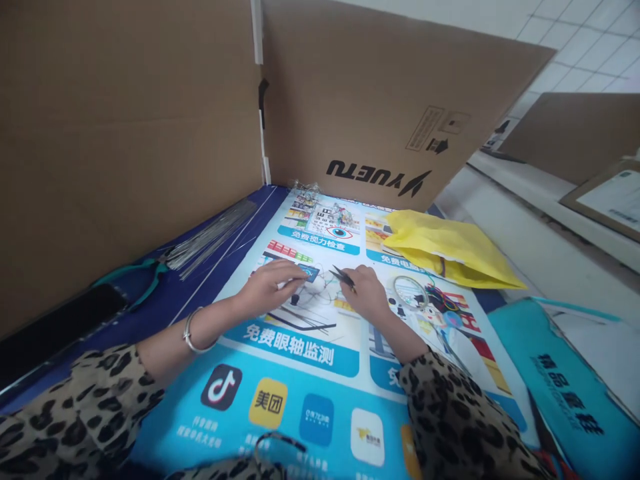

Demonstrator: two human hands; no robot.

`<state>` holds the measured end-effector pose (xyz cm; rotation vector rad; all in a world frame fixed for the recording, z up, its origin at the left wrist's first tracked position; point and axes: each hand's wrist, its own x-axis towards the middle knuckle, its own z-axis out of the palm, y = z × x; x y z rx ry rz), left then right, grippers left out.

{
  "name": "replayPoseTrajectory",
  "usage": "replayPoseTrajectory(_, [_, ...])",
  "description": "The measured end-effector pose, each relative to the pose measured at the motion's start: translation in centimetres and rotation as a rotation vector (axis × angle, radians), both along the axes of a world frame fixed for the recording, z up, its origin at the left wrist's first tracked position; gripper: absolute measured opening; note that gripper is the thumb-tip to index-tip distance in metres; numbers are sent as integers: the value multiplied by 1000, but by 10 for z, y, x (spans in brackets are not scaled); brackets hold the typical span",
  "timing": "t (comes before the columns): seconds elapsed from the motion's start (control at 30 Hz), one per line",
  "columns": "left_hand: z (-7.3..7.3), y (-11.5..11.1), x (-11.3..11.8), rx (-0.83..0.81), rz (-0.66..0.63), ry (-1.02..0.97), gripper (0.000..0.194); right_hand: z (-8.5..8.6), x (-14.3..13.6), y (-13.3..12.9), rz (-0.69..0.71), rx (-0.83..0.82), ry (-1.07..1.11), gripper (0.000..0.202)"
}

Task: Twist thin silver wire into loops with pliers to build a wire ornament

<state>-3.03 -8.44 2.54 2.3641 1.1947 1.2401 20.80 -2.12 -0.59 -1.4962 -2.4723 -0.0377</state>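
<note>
My left hand (270, 285) is closed, its thumb and fingertips pinched together over the poster. A thin wire (327, 288), faint against the print, curves from those fingertips toward the other hand. In my right hand (369, 297) is a small dark tool with two pointed tips (343, 276), like small scissors or pliers. Its tips are slightly apart and point left at the wire. My fingers hide its handles. Both hands are just above the printed poster (280, 387), a short gap between them.
Silvery wires (215, 237) lie in a bundle at left, near teal-handled pliers (145, 277). Cardboard walls (350, 100) rise behind. A yellow bag (450, 243), a clear ring (411, 293), coloured threads (447, 300) and a teal package (555, 373) are at right. A wire tangle (343, 217) lies at the back.
</note>
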Motion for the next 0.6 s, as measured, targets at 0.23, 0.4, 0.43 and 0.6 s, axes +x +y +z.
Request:
replayPoseTrajectory(0.23, [14, -50, 31, -252, -70, 651, 26, 1, -1, -1, 0, -16, 24, 30])
replayPoseTrajectory(0.4, [-2, -62, 39, -230, 5, 756, 14, 1, -1, 0, 9, -40, 45, 30])
replayPoseTrajectory(0.43, [-5, -64, 40, -200, 22, 774, 10, 1, -1, 0, 11, -41, 52, 30])
replayPoseTrajectory(0.6, [-9, -73, 48, -85, 71, 909, 19, -1, 1, 2, 23, -30, 90, 30])
